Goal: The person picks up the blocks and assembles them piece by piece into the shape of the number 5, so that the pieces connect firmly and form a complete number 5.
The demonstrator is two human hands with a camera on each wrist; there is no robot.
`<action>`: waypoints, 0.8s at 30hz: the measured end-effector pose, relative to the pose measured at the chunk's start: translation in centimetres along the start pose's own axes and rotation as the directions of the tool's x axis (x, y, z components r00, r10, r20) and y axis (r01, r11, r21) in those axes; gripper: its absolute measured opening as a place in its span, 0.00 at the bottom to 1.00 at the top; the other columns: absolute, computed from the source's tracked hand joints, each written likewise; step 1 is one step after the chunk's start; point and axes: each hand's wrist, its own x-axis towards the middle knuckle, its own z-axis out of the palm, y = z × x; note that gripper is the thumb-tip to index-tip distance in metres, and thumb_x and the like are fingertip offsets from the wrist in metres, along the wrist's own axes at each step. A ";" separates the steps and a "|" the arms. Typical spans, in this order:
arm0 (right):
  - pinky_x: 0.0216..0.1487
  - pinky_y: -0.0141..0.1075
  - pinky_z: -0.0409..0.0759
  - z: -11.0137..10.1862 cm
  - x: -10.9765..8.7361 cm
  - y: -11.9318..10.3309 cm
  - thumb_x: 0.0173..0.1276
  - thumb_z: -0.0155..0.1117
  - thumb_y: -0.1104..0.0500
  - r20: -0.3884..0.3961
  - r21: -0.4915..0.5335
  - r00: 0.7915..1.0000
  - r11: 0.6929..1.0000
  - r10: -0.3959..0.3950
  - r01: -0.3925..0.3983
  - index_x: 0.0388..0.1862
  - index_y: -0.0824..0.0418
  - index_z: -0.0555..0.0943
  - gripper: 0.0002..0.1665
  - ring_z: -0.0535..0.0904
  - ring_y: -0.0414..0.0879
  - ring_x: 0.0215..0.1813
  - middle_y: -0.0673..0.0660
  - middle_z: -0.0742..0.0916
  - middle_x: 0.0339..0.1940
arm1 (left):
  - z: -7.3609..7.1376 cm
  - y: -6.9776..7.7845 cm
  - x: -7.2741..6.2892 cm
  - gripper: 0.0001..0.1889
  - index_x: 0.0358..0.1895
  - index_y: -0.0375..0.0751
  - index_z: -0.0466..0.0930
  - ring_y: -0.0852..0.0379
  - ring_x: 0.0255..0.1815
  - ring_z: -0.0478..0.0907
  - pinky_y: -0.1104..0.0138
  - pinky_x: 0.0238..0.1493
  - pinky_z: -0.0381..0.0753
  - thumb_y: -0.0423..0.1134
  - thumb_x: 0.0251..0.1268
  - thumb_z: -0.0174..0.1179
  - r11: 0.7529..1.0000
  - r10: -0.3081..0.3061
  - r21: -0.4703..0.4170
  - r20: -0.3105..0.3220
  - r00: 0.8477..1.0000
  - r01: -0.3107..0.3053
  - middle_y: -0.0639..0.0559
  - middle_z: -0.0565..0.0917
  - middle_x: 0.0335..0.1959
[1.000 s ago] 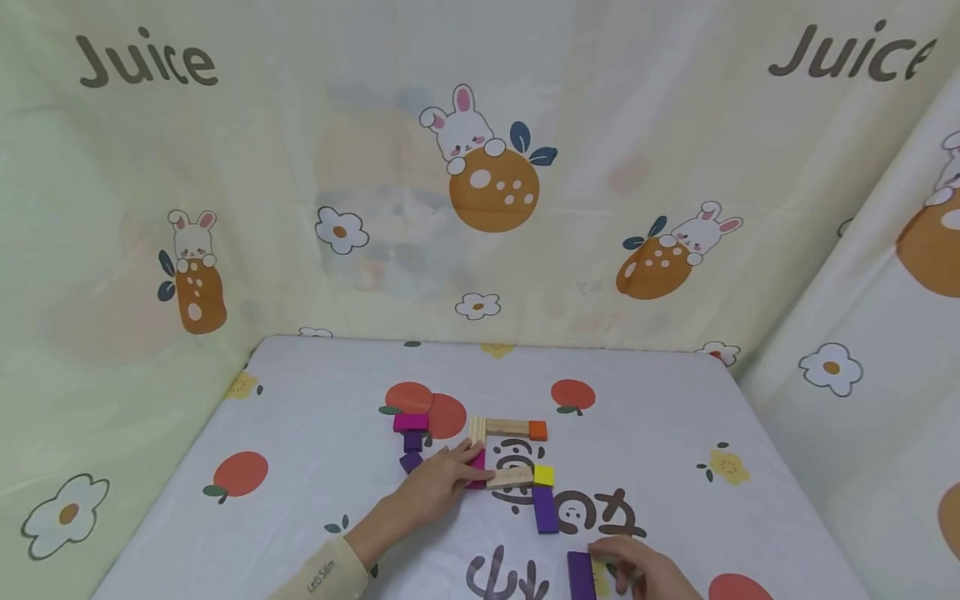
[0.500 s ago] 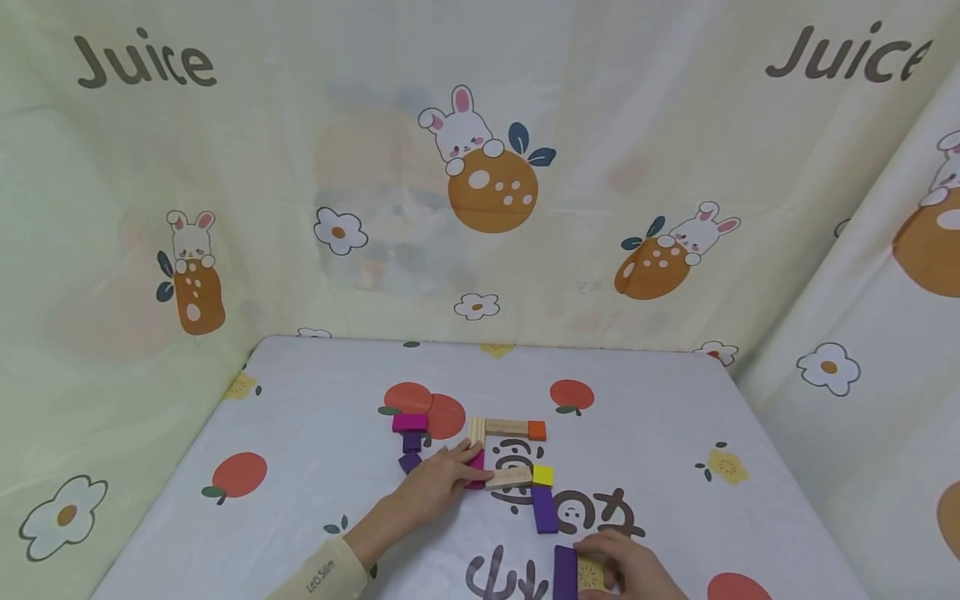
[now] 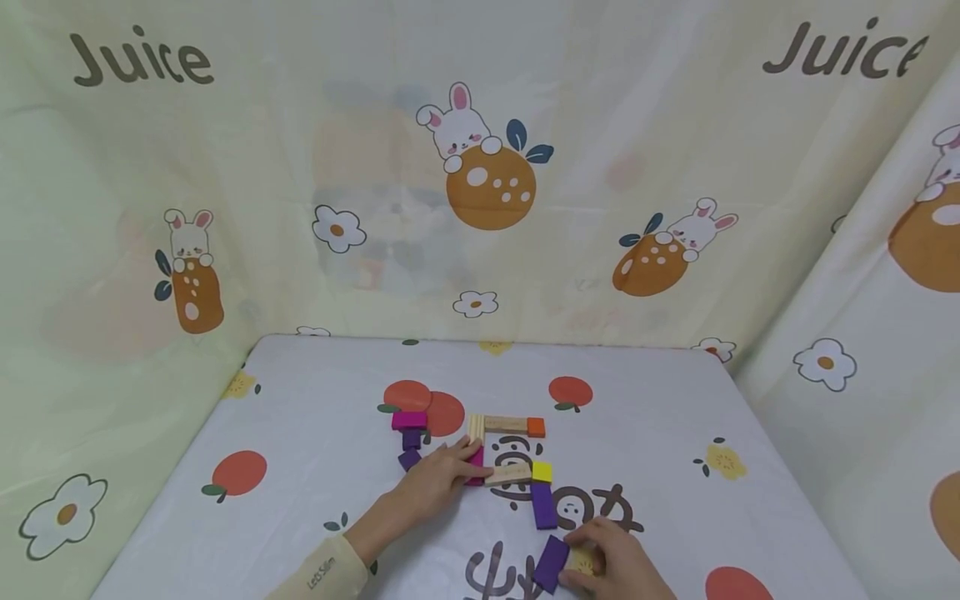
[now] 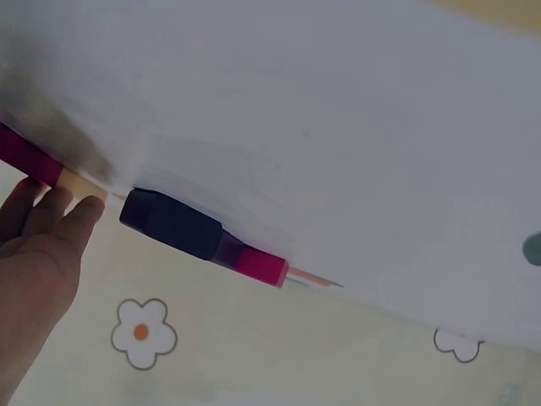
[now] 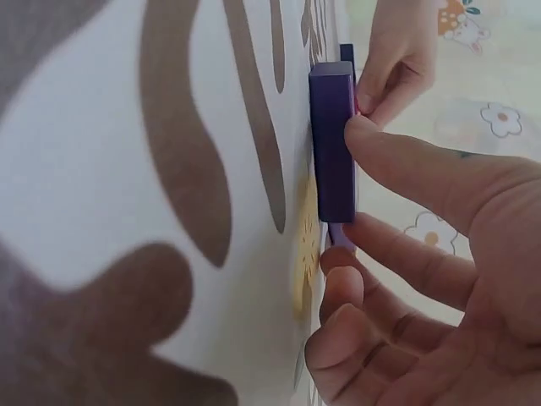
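Observation:
In the head view my left hand [image 3: 437, 485] reaches into a layout of wooden blocks. Its fingers rest on a magenta block [image 3: 476, 468] and at the plain block [image 3: 477, 427] above it. My right hand [image 3: 621, 560] holds a purple block [image 3: 552, 564] by thumb and index finger, the block turned slantwise on the cloth. The right wrist view shows the thumb on its side and the index finger at its end. Just beyond is another purple block [image 3: 544, 506], below a yellow cube [image 3: 542, 472] joined to a plain wooden block [image 3: 508, 475].
A plain block [image 3: 506, 425] with an orange cube [image 3: 536, 427] at its end lies at the layout's far side. Left of it stand a magenta block [image 3: 408, 421] and two dark purple blocks [image 3: 412, 439]. Patterned curtains [image 3: 360, 167] rise behind and beside the table.
My right hand has slid the purple block leftward and slightly away from me, and the block has turned from nearly straight to slanted. The left hand stays in place.

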 end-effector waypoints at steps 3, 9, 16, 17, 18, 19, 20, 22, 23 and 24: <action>0.32 0.31 0.69 -0.1 0.0 -0.2 0.57 0.85 0.50 -0.003 0.026 0.999 0.999 0.035 -0.035 0.50 0.56 0.88 0.24 0.73 0.44 0.36 0.50 0.79 0.36 | 0.0 0.0 0.0 0.22 0.65 0.60 0.85 0.42 0.84 0.64 0.43 0.79 0.68 0.31 0.77 0.60 1.000 0.001 -0.002 -0.002 1.000 -0.001 0.48 0.72 0.80; 0.30 0.32 0.69 -2.3 1.0 -0.4 0.58 0.84 0.51 -0.082 0.027 0.997 1.000 0.010 -0.008 0.50 0.52 0.88 0.21 0.73 0.44 0.34 0.49 0.83 0.34 | 0.0 -0.1 0.0 0.22 0.65 0.61 0.85 0.42 0.84 0.65 0.43 0.79 0.69 0.31 0.77 0.60 1.000 0.008 0.007 -0.004 1.000 -0.008 0.48 0.73 0.80; 0.26 0.32 0.75 -5.3 4.4 0.0 0.64 0.80 0.53 -0.115 -0.005 0.986 0.992 -0.122 0.123 0.59 0.54 0.87 0.24 0.77 0.43 0.32 0.50 0.83 0.29 | -0.1 0.0 0.0 0.22 0.65 0.60 0.85 0.42 0.84 0.65 0.43 0.79 0.68 0.32 0.78 0.60 1.000 0.003 0.011 -0.006 1.000 -0.003 0.48 0.72 0.80; 0.27 0.32 0.76 -5.5 4.9 0.0 0.65 0.80 0.53 -0.115 -0.016 0.982 0.989 -0.147 0.146 0.60 0.54 0.87 0.25 0.77 0.43 0.34 0.49 0.84 0.30 | -0.1 0.0 0.0 0.22 0.65 0.60 0.85 0.42 0.84 0.65 0.43 0.80 0.68 0.31 0.78 0.60 1.000 0.003 0.010 -0.004 1.000 -0.003 0.48 0.72 0.80; 0.28 0.32 0.77 -5.7 5.3 0.1 0.66 0.79 0.53 -0.113 -0.026 0.978 0.985 -0.173 0.171 0.61 0.55 0.86 0.25 0.78 0.43 0.35 0.50 0.85 0.32 | -0.1 0.1 0.0 0.22 0.65 0.60 0.85 0.42 0.84 0.64 0.43 0.80 0.68 0.31 0.78 0.60 1.000 0.003 0.009 -0.003 1.000 -0.003 0.48 0.72 0.80; 0.29 0.32 0.77 -5.8 5.8 0.2 0.66 0.79 0.53 -0.109 -0.036 0.974 0.980 -0.197 0.194 0.62 0.55 0.86 0.26 0.79 0.43 0.36 0.50 0.86 0.34 | -0.2 0.1 0.0 0.22 0.65 0.60 0.85 0.41 0.84 0.65 0.43 0.79 0.68 0.31 0.77 0.60 1.000 0.006 0.014 -0.003 1.000 -0.006 0.48 0.73 0.80; 0.31 0.31 0.78 -6.0 6.2 0.3 0.66 0.79 0.53 -0.103 -0.046 0.970 0.975 -0.223 0.219 0.63 0.55 0.86 0.26 0.80 0.43 0.38 0.51 0.87 0.37 | -0.2 0.2 0.0 0.22 0.65 0.60 0.85 0.41 0.84 0.65 0.43 0.79 0.68 0.31 0.77 0.60 1.000 0.006 0.015 0.000 1.000 -0.006 0.48 0.72 0.80; 0.33 0.30 0.79 -6.1 7.1 0.4 0.67 0.78 0.53 -0.088 -0.071 0.961 0.964 -0.263 0.257 0.65 0.55 0.85 0.28 0.81 0.42 0.40 0.53 0.89 0.43 | -0.3 0.3 0.0 0.22 0.65 0.60 0.85 0.41 0.84 0.65 0.43 0.79 0.68 0.31 0.77 0.61 1.000 0.009 0.018 0.001 1.000 -0.009 0.47 0.73 0.80; 0.33 0.30 0.79 -6.1 7.6 0.4 0.67 0.78 0.52 -0.077 -0.084 0.957 0.958 -0.281 0.275 0.66 0.55 0.84 0.29 0.81 0.42 0.41 0.54 0.90 0.46 | -0.3 0.3 0.0 0.22 0.65 0.60 0.85 0.41 0.84 0.65 0.43 0.79 0.68 0.31 0.76 0.61 1.000 0.008 0.019 0.002 1.000 -0.009 0.47 0.73 0.80; 0.34 0.30 0.78 -6.1 8.0 0.3 0.67 0.78 0.52 -0.065 -0.099 0.951 0.950 -0.303 0.296 0.67 0.55 0.84 0.30 0.81 0.42 0.41 0.54 0.90 0.50 | -0.3 0.3 0.0 0.22 0.65 0.60 0.85 0.41 0.84 0.65 0.43 0.79 0.68 0.31 0.76 0.61 1.000 0.007 0.019 0.004 1.000 -0.007 0.47 0.73 0.80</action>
